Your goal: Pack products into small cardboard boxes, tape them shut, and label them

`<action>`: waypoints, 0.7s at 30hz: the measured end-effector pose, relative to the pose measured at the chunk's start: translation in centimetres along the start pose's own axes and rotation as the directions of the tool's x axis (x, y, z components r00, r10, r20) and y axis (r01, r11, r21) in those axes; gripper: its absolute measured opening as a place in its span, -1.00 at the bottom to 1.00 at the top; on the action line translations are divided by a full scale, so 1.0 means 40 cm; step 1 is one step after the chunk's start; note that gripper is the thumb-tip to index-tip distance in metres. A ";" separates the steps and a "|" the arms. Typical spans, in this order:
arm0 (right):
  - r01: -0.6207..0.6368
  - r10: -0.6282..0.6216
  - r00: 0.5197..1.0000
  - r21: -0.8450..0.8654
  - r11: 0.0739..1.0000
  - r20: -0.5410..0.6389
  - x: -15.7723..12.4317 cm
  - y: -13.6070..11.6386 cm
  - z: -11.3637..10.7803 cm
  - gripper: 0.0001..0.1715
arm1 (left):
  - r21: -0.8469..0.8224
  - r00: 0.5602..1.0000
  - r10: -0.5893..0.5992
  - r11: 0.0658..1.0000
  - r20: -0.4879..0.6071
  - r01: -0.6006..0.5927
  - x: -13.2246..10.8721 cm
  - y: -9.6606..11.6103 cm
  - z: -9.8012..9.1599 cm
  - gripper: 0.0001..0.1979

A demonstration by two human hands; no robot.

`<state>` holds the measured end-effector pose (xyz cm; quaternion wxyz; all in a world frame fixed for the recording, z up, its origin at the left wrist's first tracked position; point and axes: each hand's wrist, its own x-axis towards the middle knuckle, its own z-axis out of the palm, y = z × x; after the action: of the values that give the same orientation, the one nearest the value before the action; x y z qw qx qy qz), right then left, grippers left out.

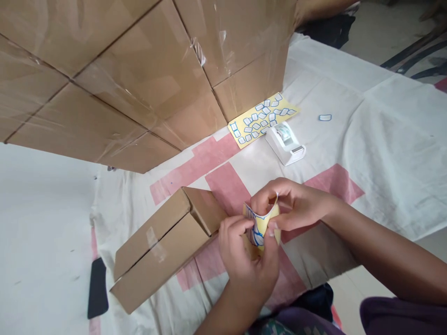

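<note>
Both hands grip a curled yellow sheet of blue-outlined white stickers (260, 223) above the near part of the table. My left hand (244, 253) pinches its lower left side between thumb and fingers. On the upper right edge, my right hand (291, 202) has its fingers closed, with some fingertips behind the sheet. Whether a sticker is partly peeled I cannot tell. Just left of my hands lies a small cardboard box (164, 246), a strip of clear tape across its top seam. Beyond them stands a white tape dispenser (285, 143) with a roll in it.
A wall of stacked, taped cartons (146, 79) rises at the back left. A flat yellow sticker sheet (261, 118) lies at its foot. One loose sticker (324, 117) rests on the white cloth (387, 139). A dark flat object (98, 288) is at the left. Another person's arm (321, 10) shows top right.
</note>
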<state>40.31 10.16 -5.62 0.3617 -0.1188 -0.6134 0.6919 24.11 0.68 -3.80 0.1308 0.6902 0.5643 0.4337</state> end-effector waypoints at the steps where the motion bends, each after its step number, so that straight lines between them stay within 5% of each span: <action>1: 0.013 -0.013 1.000 -0.001 1.000 0.005 0.000 0.002 0.000 -0.83 | -0.027 1.000 -0.005 1.000 0.011 0.006 0.001 -0.001 -0.002 -0.74; 21: 0.041 -0.037 0.997 0.052 0.998 -0.072 0.005 0.005 -0.004 -0.93 | -0.058 0.999 -0.026 0.998 0.047 0.029 0.007 -0.003 -0.016 -0.88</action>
<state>40.19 10.42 -5.79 0.3999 -0.1218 -0.5835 0.6963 23.54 0.77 -3.38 0.1700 0.6880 0.5575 0.4324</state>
